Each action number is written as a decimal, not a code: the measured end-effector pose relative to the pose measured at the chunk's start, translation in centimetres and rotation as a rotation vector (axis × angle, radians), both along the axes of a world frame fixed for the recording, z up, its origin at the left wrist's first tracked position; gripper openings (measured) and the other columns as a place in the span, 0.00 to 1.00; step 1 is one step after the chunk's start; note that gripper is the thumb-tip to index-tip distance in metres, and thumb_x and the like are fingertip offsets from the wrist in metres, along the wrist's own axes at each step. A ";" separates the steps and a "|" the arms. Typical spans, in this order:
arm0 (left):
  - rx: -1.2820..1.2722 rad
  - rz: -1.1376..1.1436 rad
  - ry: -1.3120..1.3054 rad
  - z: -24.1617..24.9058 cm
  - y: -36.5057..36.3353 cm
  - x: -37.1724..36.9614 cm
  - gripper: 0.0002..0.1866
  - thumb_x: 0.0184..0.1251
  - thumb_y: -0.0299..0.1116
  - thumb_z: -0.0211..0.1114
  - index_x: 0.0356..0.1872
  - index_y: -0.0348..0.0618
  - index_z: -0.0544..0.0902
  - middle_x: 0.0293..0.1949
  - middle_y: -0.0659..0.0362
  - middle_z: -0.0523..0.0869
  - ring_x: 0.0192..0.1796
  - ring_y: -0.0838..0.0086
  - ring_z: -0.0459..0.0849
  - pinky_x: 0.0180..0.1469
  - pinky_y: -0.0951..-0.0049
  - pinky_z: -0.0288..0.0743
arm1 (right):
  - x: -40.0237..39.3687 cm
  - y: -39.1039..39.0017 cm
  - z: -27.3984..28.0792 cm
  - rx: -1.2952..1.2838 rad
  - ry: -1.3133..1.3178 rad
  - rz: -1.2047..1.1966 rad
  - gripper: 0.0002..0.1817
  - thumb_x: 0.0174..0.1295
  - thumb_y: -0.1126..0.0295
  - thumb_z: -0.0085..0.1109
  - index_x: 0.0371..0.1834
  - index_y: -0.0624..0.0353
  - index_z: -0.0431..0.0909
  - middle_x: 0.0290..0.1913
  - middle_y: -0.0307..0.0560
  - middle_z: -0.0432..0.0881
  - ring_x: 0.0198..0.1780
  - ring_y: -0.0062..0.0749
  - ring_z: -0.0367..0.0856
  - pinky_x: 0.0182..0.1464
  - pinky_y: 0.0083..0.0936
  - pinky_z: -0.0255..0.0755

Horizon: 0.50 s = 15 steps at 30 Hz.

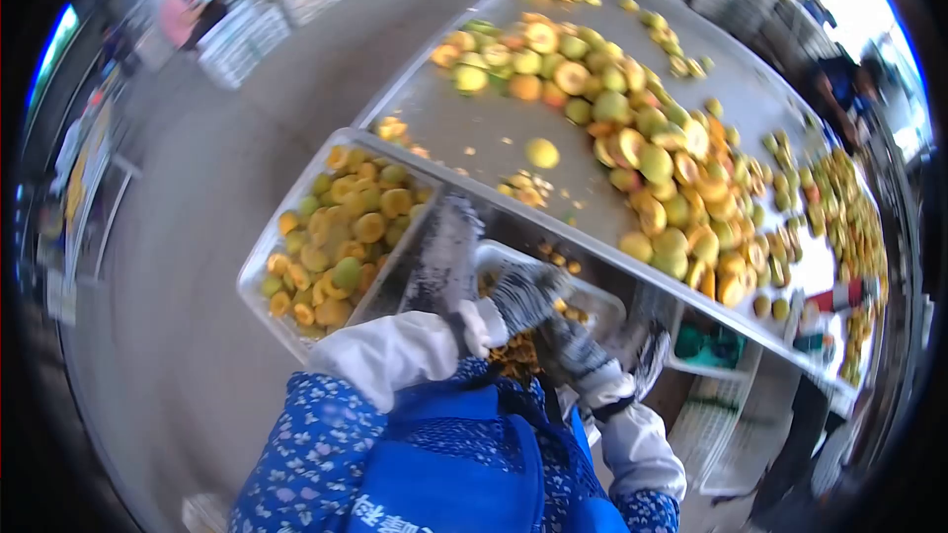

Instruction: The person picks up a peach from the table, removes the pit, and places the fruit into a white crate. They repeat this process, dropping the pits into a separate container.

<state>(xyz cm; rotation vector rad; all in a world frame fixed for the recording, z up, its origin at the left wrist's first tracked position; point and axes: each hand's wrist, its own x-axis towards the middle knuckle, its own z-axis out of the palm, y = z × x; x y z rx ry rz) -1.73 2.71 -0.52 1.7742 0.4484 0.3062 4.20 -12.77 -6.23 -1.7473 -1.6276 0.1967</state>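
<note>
Close against our blue apron (454,474), just short of the metal table (474,123), both gloved hands meet: left hand (513,298) and right hand (583,350), grips indistinct, over a white tub (602,301). Left of the table's edge sits a crate of halved fruit (336,237), handy for dropping; whole fruit (642,158) piles farther across the table.

Speckled grey-and-white knit gloves cover the left hand (528,296) and right hand (583,355), above white sleeve covers (395,350) and a blue floral-print garment with small white flowers (296,454). A bright blue apron (444,474) bears white lettering. Yellow, orange and green halved fruit (652,168) spreads across the grey metal table (464,123); the same colours fill a pale grey tray (259,276). The floor (197,237) is dull grey-brown.
</note>
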 end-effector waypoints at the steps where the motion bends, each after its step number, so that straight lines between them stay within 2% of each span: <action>1: 0.158 -0.042 -0.003 -0.3 0.0 0.0 0.08 0.56 0.33 0.59 0.29 0.39 0.80 0.27 0.56 0.83 0.32 0.71 0.81 0.36 0.71 0.73 | 0.3 1.1 0.7 0.013 -0.014 0.061 0.12 0.65 0.64 0.39 0.42 0.57 0.70 0.29 0.41 0.72 0.28 0.30 0.69 0.28 0.23 0.65; 3: 0.149 -0.104 -0.191 -1.2 -0.3 -0.1 0.08 0.56 0.32 0.58 0.29 0.38 0.80 0.27 0.55 0.83 0.31 0.71 0.81 0.35 0.71 0.74 | 0.0 1.4 0.8 -0.072 -0.645 0.177 0.15 0.65 0.59 0.39 0.46 0.57 0.69 0.35 0.41 0.73 0.33 0.30 0.70 0.34 0.22 0.66; 5: -0.012 -0.087 -0.189 -2.0 -0.5 -0.1 0.07 0.56 0.31 0.57 0.28 0.38 0.80 0.28 0.53 0.83 0.31 0.68 0.82 0.36 0.70 0.74 | -0.8 0.4 0.3 -0.135 -1.273 0.236 0.19 0.65 0.54 0.38 0.50 0.56 0.67 0.41 0.41 0.73 0.39 0.29 0.71 0.39 0.21 0.67; 6: -0.184 -0.055 -0.184 -2.1 -0.6 -0.2 0.08 0.55 0.29 0.56 0.32 0.37 0.79 0.30 0.52 0.83 0.33 0.61 0.82 0.37 0.67 0.75 | -1.1 0.0 0.2 -0.163 -1.586 0.244 0.21 0.65 0.52 0.38 0.52 0.56 0.66 0.43 0.41 0.74 0.41 0.29 0.71 0.42 0.20 0.67; 7: -0.183 -0.043 -0.190 -0.8 0.0 -0.7 0.08 0.55 0.29 0.56 0.32 0.37 0.79 0.30 0.52 0.83 0.33 0.61 0.82 0.37 0.67 0.75 | -1.2 0.1 0.4 -0.192 -1.899 0.240 0.24 0.65 0.50 0.38 0.54 0.56 0.65 0.46 0.41 0.74 0.44 0.29 0.72 0.45 0.20 0.68; 8: 0.104 0.001 -0.303 1.6 0.8 -1.5 0.09 0.55 0.29 0.56 0.36 0.37 0.78 0.30 0.52 0.83 0.34 0.59 0.81 0.38 0.66 0.74 | -2.7 1.2 1.0 -0.266 -2.790 0.039 0.22 0.64 0.54 0.39 0.55 0.58 0.64 0.50 0.45 0.72 0.49 0.33 0.70 0.52 0.26 0.65; 9: 0.395 0.042 -0.413 2.8 1.5 -1.9 0.12 0.54 0.30 0.56 0.39 0.37 0.77 0.30 0.53 0.83 0.35 0.57 0.81 0.39 0.65 0.74 | -4.8 2.9 1.9 -0.335 -3.657 -0.312 0.21 0.64 0.59 0.40 0.56 0.60 0.63 0.53 0.48 0.70 0.54 0.36 0.69 0.59 0.33 0.62; 10: 0.497 0.119 -0.496 -1.7 1.6 -0.9 0.15 0.53 0.33 0.55 0.41 0.37 0.75 0.32 0.51 0.82 0.38 0.56 0.80 0.41 0.64 0.73 | -6.3 4.7 3.8 -0.350 -3.814 -0.100 0.23 0.63 0.51 0.39 0.54 0.56 0.65 0.44 0.44 0.74 0.39 0.33 0.72 0.43 0.30 0.66; 11: 0.463 0.077 -0.433 -0.8 2.6 -1.4 0.12 0.56 0.33 0.55 0.40 0.38 0.76 0.33 0.52 0.82 0.36 0.60 0.81 0.42 0.67 0.73 | -7.2 6.0 5.2 -0.370 -3.950 0.146 0.26 0.62 0.43 0.38 0.51 0.52 0.66 0.34 0.40 0.77 0.24 0.30 0.74 0.27 0.28 0.71; 13: -0.296 0.006 -0.239 0.5 4.5 -3.5 0.11 0.58 0.37 0.57 0.38 0.42 0.75 0.31 0.55 0.81 0.33 0.69 0.80 0.39 0.71 0.75 | -6.5 5.6 -0.5 -0.119 -4.509 -0.387 0.26 0.59 0.40 0.41 0.43 0.51 0.71 0.24 0.35 0.75 0.13 0.27 0.63 0.15 0.22 0.59; 14: -0.679 0.244 -0.421 0.4 6.3 -4.1 0.12 0.58 0.40 0.57 0.35 0.42 0.76 0.31 0.56 0.80 0.32 0.70 0.80 0.37 0.73 0.75 | -5.8 5.5 -0.8 0.339 -4.575 0.333 0.24 0.54 0.37 0.47 0.22 0.47 0.65 0.13 0.32 0.65 0.12 0.23 0.63 0.13 0.19 0.55; 15: -1.066 0.486 -0.591 0.1 8.5 -4.6 0.13 0.59 0.43 0.57 0.32 0.43 0.76 0.30 0.56 0.79 0.31 0.71 0.80 0.34 0.75 0.75 | -5.6 4.7 -1.6 0.082 -4.338 -0.079 0.26 0.59 0.40 0.41 0.33 0.54 0.73 0.18 0.36 0.70 0.15 0.25 0.65 0.16 0.21 0.58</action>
